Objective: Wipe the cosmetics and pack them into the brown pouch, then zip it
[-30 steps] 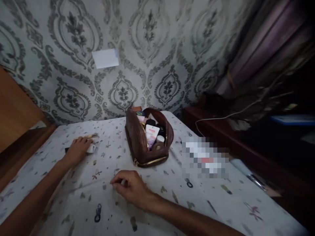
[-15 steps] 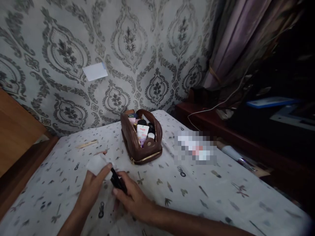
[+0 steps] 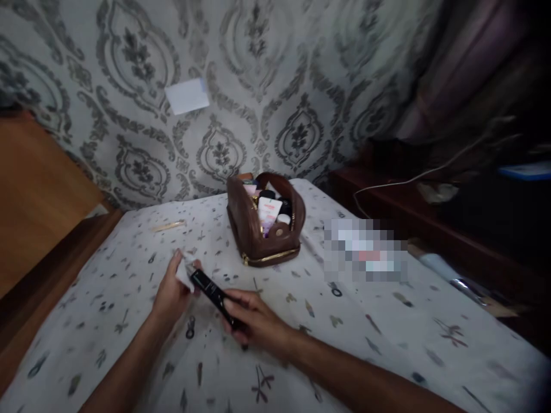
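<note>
Tissue (image 3: 184, 274) at the far end of a slim black item (image 3: 210, 291), above a patterned cloth (image 3: 344, 355).

Grips the black item in the right hand (image 3: 253, 318), fingers closed round its near end, tilted up toward the left. Pinches the crumpled white tissue in the left hand (image 3: 170, 292), fingers narrowed about it, right by the item's upper end. Farther off on the cloth, past the left hand: a thin pale stick (image 3: 169, 226), lying flat. Beyond both hands, near the middle: an open brown bag (image 3: 243, 229), upright, with a white tube (image 3: 269, 211), a white lid (image 3: 283, 219) and dark containers inside. Off to its right: a pixelated patch (image 3: 365, 249), contents impossible to tell. Behind everything: a damask-patterned wall (image 3: 258, 69) with a white card (image 3: 187, 96) on it.
</note>
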### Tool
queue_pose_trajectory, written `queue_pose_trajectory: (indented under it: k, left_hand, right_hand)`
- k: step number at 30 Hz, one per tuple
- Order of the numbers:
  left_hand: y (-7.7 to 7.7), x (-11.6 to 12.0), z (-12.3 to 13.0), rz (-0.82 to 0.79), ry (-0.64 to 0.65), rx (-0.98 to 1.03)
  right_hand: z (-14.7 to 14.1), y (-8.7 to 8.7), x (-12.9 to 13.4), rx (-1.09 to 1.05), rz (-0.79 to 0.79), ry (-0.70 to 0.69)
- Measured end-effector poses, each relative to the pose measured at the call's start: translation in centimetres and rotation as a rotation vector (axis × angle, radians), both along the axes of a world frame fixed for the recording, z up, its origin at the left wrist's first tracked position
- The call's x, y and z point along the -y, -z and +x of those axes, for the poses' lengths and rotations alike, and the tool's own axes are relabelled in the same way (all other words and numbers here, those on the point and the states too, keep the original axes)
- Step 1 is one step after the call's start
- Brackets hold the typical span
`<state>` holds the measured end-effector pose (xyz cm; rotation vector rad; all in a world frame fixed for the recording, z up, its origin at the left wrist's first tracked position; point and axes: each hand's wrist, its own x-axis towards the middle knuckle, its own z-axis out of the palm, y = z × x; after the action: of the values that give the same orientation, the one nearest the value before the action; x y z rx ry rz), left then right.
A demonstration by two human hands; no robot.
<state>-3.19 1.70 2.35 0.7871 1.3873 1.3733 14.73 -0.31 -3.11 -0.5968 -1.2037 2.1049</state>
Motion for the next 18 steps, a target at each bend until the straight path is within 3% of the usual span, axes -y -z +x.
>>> queue_pose_trajectory:
  k: [2,5,8,10,14,18]
  left_hand:
    - [-0.2,-0.4,-0.2,-0.015,0.127,0.167]
    - [-0.5,-0.6,-0.6,-0.022,0.351,0.348]
    - [-0.8,-0.4,-0.8,-0.017,0.373,0.364]
    - [-0.8,-0.2,-0.7,0.013,0.336,0.335]
    - [-0.6,0.0,-0.4,0.121,0.299,0.243]
    - [-0.3,0.4,-0.1,0.197,0.289,0.177]
  right_hand:
    - [0.3,-0.3,-0.3,0.036,0.067,0.005]
    - [0.7,-1.0,-0.4,0.181,0.329,0.079]
    - [0.9,-1.3,0.0,0.323,0.593,0.187]
    - [0.9,-1.2,0.4,0.363,0.673,0.227]
    - [0.6,-0.6,0.6,0.345,0.635,0.22]
    - [0.3,-0.5,0.5,0.243,0.424,0.12]
